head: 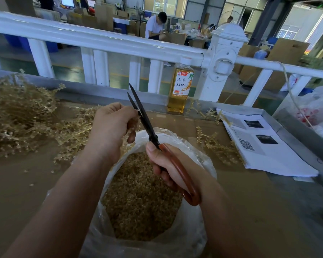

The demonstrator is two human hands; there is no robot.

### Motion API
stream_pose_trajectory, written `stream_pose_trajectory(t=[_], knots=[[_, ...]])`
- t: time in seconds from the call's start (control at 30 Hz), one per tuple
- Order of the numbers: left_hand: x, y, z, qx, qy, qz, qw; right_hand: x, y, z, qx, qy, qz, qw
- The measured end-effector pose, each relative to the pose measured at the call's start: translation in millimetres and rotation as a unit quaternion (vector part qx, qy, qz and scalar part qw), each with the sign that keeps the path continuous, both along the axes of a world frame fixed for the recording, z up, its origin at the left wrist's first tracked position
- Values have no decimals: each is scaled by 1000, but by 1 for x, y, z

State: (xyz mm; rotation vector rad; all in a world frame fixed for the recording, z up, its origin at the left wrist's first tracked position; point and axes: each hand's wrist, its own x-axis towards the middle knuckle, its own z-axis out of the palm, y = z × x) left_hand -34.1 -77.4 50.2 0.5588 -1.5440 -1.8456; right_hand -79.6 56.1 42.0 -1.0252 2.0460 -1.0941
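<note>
the scissors [145, 121] stand over the mouth of the clear bag [191, 229], tips pointing to twelve o'clock and a little apart, so whatever they snip should drop straight in rather than scatter. the right grip [168, 164] is wrapped round the reddish handles, thumb pressed up near the pivot, which looks meant to steady the blades for short, quick cuts. the left grip [110, 127] is curled round a sprig [131, 127] of amber plastic and brings it to the blades from nine o'clock, just above the bag's rim. most of the sprig is hidden inside the fingers, so i cannot tell how much of it is left.

the bag sits at six o'clock from the scissors, close against the person, its mouth rolled wide. it is already well filled with small cut bits [138, 198], so the job seems far along.

at ten o'clock a big heap [17, 112] of uncut sprigs lies on the cardboard-covered counter [26, 192], within reach of the feeding grip. a few more sprigs [218, 148] lie at three o'clock, beside a stack of printed papers [265, 146]. a bottle [181, 86] of amber drink stands at one o'clock against the white railing [101, 40], out of the way of the cutting.
</note>
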Motion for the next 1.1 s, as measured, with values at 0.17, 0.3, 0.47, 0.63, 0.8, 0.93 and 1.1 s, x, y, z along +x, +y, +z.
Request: stream_pose_trajectory(t=[0.17,0.3,0.47,0.63,0.8,0.93,1.1], knots=[[1,-1,0,-16,-13,-13,1000,-1,0,-1,2,3,2,1000],[1,-2,0,-14,-18,-10,1000,-3,0,-3,1,3,-3,1000],[2,-2,2,-2,-15,-10,1000,-5,0,-5,2,6,-5,1000],[3,-1,2,-8,-9,-26,1000,-6,0,-6,3,23,-9,1000],[2,1,3,-5,-15,-41,999,-4,0,-2,-7,8,-16,1000],[2,7,4,14,1,-46,999,-2,0,-2,-23,-29,-28,999],[0,12,5,28,17,-36,999,1,0,-2,-26,-46,-43,998]])
